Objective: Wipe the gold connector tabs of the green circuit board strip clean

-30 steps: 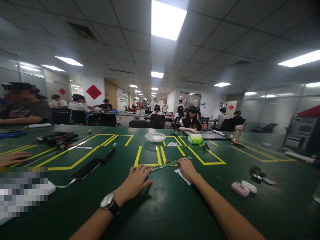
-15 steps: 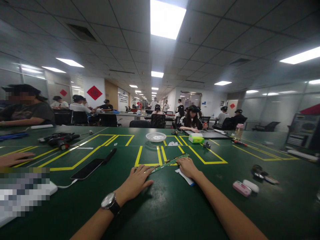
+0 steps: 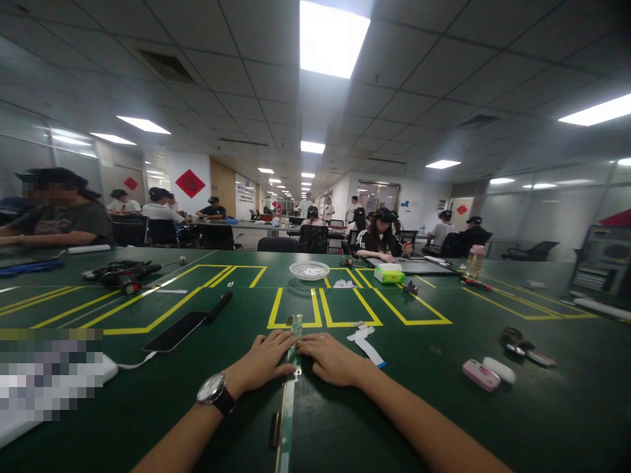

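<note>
A long, narrow green circuit board strip [image 3: 288, 401] lies lengthwise in front of me, running from between my hands down past the bottom of the view. My left hand [image 3: 263, 358], below a wristwatch [image 3: 214, 391], grips the strip's left side, thumb near its edge. From the other side, my right hand [image 3: 328, 358] has its curled fingertips against the same part of the board. A dark piece [image 3: 275, 430] juts from the strip's left edge. Right of my right hand, a white flat ribbon cable [image 3: 365, 343] with a blue end rests on the table.
The green table [image 3: 419, 401] carries yellow tape outlines. Ahead stands a clear round dish [image 3: 309, 270] and a green tissue pack [image 3: 388, 272]. At left lie a phone [image 3: 176, 332] and a white power strip [image 3: 106, 371]; at right, a pink case [image 3: 480, 375]. Several people sit beyond.
The circuit board has swung from slanting away to the right to pointing straight along my view. My right hand has moved left beside my left. Another person's hand has left the left edge.
</note>
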A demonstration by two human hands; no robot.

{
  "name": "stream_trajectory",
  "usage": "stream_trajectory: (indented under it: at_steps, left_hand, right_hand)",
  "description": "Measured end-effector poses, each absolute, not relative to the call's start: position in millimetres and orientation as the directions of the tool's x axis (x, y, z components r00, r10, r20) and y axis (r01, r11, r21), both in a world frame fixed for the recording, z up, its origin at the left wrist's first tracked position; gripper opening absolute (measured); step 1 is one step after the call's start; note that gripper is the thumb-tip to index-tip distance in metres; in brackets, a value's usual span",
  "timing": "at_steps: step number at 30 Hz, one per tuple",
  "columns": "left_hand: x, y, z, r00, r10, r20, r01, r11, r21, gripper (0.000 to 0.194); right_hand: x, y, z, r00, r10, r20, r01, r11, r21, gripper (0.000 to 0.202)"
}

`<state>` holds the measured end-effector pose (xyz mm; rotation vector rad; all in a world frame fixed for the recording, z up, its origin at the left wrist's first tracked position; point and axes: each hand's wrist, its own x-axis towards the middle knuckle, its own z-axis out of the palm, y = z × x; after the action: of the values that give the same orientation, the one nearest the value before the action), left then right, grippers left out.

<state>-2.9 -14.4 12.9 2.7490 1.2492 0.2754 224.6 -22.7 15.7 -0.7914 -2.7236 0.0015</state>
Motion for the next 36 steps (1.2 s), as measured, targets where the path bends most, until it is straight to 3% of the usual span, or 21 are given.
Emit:
stream_trajectory:
  at_steps: [4, 7, 11, 13, 15, 20, 25, 29, 33, 36]
  left_hand:
    - [-5.7, -14.2, 10.2, 0.640, 0.768, 0.025, 0.748, -0.630, 0.210, 0.061]
    - [-5.4, -14.9, 11.2, 0.630, 0.776, 0.021, 0.755, -0.619, 0.218, 0.063]
    - [-6.3, -15.9, 14.2, 0.615, 0.789, 0.001, 0.770, -0.600, 0.219, 0.063]
    - [-7.5, -15.4, 14.3, 0.608, 0.794, -0.003, 0.774, -0.593, 0.222, 0.064]
    - [-8.5, -14.2, 13.2, 0.605, 0.796, -0.003, 0.776, -0.589, 0.225, 0.066]
    - [-8.8, -12.8, 10.9, 0.605, 0.796, 0.010, 0.776, -0.592, 0.215, 0.067]
    - [-8.2, -12.3, 10.3, 0.609, 0.793, 0.006, 0.773, -0.595, 0.221, 0.064]
    - [-8.7, -9.7, 7.0, 0.610, 0.792, 0.001, 0.772, -0.595, 0.222, 0.064]
    - [-9.0, -8.3, 5.3, 0.614, 0.789, 0.001, 0.770, -0.599, 0.220, 0.064]
    - [-9.0, -8.1, 5.6, 0.612, 0.791, -0.008, 0.771, -0.595, 0.227, 0.065]
  right_hand:
    - [216.9, -29.3, 17.6, -0.836, 0.462, 0.296, 0.468, 0.882, -0.054, 0.044]
    - [232.2, -19.6, 19.4, -0.745, 0.574, 0.340, 0.608, 0.794, -0.009, 0.033]
    - [267.2, -1.6, 22.0, -0.343, 0.866, 0.363, 0.934, 0.355, 0.035, 0.024]
    - [282.2, 4.1, 21.3, -0.160, 0.928, 0.337, 0.987, 0.155, 0.043, 0.024]
    - [289.8, 6.6, 19.6, -0.101, 0.947, 0.305, 0.995, 0.092, 0.044, 0.025]
    - [271.6, 1.6, 14.6, -0.298, 0.923, 0.244, 0.953, 0.303, 0.017, 0.022]
    - [238.5, -13.0, 8.0, -0.628, 0.695, 0.350, 0.671, 0.711, -0.209, 0.026]
    - [228.4, -20.1, 5.5, -0.646, 0.648, 0.404, 0.603, 0.757, -0.251, 0.027]
    - [227.7, -20.7, 5.6, -0.565, 0.696, 0.443, 0.683, 0.696, -0.223, 0.024]
    - [227.0, -21.4, 5.1, -0.600, 0.683, 0.417, 0.685, 0.708, -0.175, 0.024]
